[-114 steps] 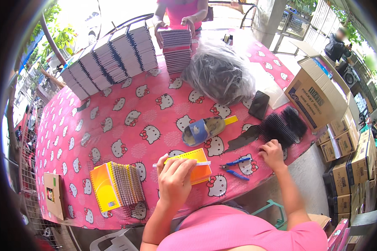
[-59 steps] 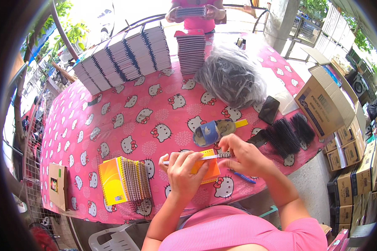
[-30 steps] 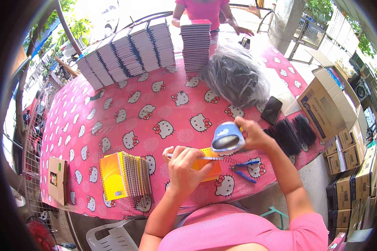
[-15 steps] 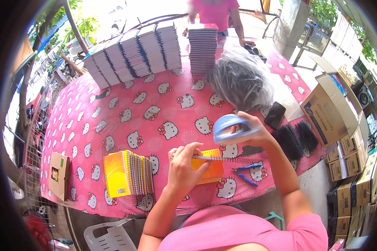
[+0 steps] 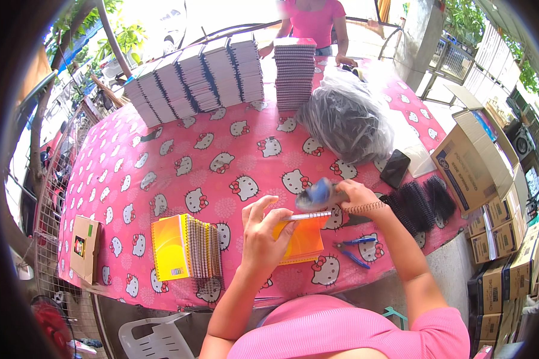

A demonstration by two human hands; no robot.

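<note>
The left hand [image 5: 263,236] grips the top edge of an orange notebook [image 5: 302,239] that lies on the pink cat-print tablecloth [image 5: 179,161] near the table's front edge, fingers curled over the edge where a metal spiral [image 5: 341,212] runs along it. The spiral sticks out past the notebook to the right, its free end bare beyond the right hand. The right hand [image 5: 356,194] is closed on a blurred blue tool [image 5: 318,192] held just above the spiral, at the notebook's upper right corner. Blue-handled pliers [image 5: 353,249] lie on the cloth just right of the notebook. To the left, well apart from the hands, a stack of bound notebooks [image 5: 185,247] stands with an orange cover facing left. Black coils [image 5: 422,200] lie in a heap at the table's right edge, with a dark phone [image 5: 395,169] beside a clear bag of coils [image 5: 344,119]. At the far edge sit fanned rows of notebooks [image 5: 197,81] and a tall stack [image 5: 293,72], with another person in pink [image 5: 311,21] behind it. Cardboard boxes [image 5: 467,170] stand to the right
</note>
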